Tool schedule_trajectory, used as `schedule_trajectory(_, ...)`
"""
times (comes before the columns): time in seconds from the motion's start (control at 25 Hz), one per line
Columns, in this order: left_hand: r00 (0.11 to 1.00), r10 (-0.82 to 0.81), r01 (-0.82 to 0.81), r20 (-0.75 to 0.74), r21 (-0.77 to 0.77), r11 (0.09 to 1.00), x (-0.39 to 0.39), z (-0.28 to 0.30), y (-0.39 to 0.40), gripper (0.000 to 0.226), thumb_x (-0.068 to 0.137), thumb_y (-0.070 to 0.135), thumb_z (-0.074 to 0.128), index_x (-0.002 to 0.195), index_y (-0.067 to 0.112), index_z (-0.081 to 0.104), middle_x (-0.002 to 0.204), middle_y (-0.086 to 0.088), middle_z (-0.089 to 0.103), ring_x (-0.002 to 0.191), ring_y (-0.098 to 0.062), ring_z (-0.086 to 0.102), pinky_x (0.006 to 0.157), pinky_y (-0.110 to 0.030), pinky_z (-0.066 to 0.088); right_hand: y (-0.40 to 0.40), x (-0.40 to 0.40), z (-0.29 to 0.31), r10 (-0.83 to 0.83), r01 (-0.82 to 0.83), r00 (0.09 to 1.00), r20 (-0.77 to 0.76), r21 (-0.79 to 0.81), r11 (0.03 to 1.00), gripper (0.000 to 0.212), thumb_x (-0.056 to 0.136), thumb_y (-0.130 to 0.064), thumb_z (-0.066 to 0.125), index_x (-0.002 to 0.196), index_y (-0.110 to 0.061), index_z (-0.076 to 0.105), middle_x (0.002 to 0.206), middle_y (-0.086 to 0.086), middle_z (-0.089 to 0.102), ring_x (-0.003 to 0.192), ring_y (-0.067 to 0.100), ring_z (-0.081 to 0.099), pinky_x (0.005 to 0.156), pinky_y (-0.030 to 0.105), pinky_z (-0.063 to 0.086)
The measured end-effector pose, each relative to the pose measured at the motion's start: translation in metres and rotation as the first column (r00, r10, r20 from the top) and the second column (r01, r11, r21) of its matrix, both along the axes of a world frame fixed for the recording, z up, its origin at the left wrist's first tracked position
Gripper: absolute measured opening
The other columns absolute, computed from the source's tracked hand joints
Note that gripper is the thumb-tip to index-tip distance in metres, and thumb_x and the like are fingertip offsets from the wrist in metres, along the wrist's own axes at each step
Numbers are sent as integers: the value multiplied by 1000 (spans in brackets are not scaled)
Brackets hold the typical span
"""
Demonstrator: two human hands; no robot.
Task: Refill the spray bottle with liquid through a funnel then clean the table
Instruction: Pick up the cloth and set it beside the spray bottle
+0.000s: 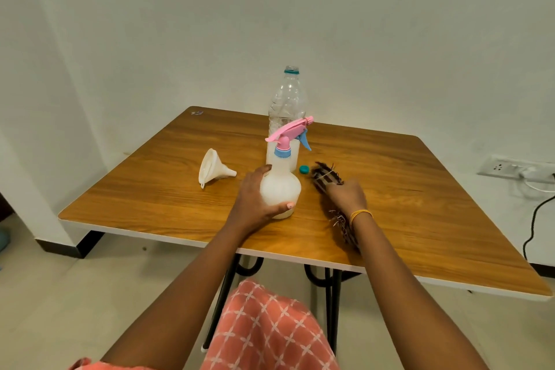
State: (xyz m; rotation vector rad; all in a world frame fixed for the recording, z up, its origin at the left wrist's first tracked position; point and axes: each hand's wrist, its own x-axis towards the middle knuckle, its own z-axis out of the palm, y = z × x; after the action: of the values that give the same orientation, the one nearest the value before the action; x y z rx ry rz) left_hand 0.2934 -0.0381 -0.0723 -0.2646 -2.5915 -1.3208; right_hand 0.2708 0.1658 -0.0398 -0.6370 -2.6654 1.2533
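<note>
A white spray bottle (280,186) with a pink and blue trigger head stands upright on the wooden table (420,189). My left hand (255,198) grips its body from the left. My right hand (347,195) rests on a dark brown checked cloth (326,179) to the right of the bottle, fingers curled into the cloth. Behind the spray bottle stands a clear plastic bottle (286,105) with no cap, a little liquid at its bottom. Its teal cap (304,169) lies on the table beside it. The white funnel (214,170) lies on its side to the left.
The table's near edge (180,239) runs just under my forearms. White walls close in behind and on the left. A wall socket with a plugged cable (528,173) is at the right. Black table legs (330,294) stand below.
</note>
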Motion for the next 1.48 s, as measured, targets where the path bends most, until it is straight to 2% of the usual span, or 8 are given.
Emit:
schedule_trajectory(0.12,999,27,-29,-42,-43,999,5,0,1,94,63,46,81,137,21,29,139,-7,35,126,-23,36,100,-40,43,-24,12,11,-171,100,984,-51,-639,763,18,87,-17,48,76,-6,56,77,9,56,62,20,49,52,31,37)
schedule_trajectory(0.28,996,32,-34,-89,-25,999,11,-2,2,92,63,46,82,130,17,25,134,-7,35,123,-23,39,96,-41,48,-51,27,21,-303,-50,919,-253,-835,547,15,82,-13,58,91,-3,65,88,9,63,78,22,60,61,29,48)
schedule_trajectory(0.56,984,-43,41,-171,-18,999,16,1,2,97,64,44,78,141,18,26,134,-9,39,120,-19,41,96,-35,43,-85,58,17,30,-193,522,-852,-84,978,28,84,-7,62,111,-4,57,106,7,60,96,13,59,80,24,53)
schedule_trajectory(0.76,962,-56,30,-267,-102,994,18,0,4,65,70,31,73,127,19,45,126,-12,50,119,-28,47,103,-44,41,-94,54,5,472,-189,478,-741,438,879,30,78,-12,58,106,-6,65,113,15,57,98,25,58,78,31,54)
schedule_trajectory(1.0,973,6,-51,-230,-191,980,17,-1,4,32,81,8,66,110,-5,60,115,-28,62,110,-41,56,102,-41,40,-119,57,12,515,-24,715,-473,719,695,21,77,-8,59,97,-8,65,112,13,56,85,30,58,61,35,52)
schedule_trajectory(1.24,991,-26,24,-131,-12,1000,11,-3,-1,83,58,50,78,128,20,44,122,-3,47,111,-14,45,93,-26,43,-86,61,20,79,20,755,-651,144,989,20,76,-6,59,92,-5,71,103,13,63,90,28,60,72,30,46)
schedule_trajectory(1.36,990,13,-26,-142,-92,995,13,-1,1,97,55,53,80,134,20,35,124,-6,39,113,-20,40,91,-33,45,-66,44,27,-316,6,784,-535,-502,865,23,81,0,51,91,-7,70,101,16,65,92,28,60,75,36,49)
schedule_trajectory(1.48,989,16,-28,-145,-81,996,12,-2,1,99,53,56,76,135,20,34,122,-5,38,112,-21,42,93,-38,48,-70,36,37,-92,-237,846,-525,-526,817,19,85,-5,53,87,-17,69,79,1,64,74,15,54,65,30,43)
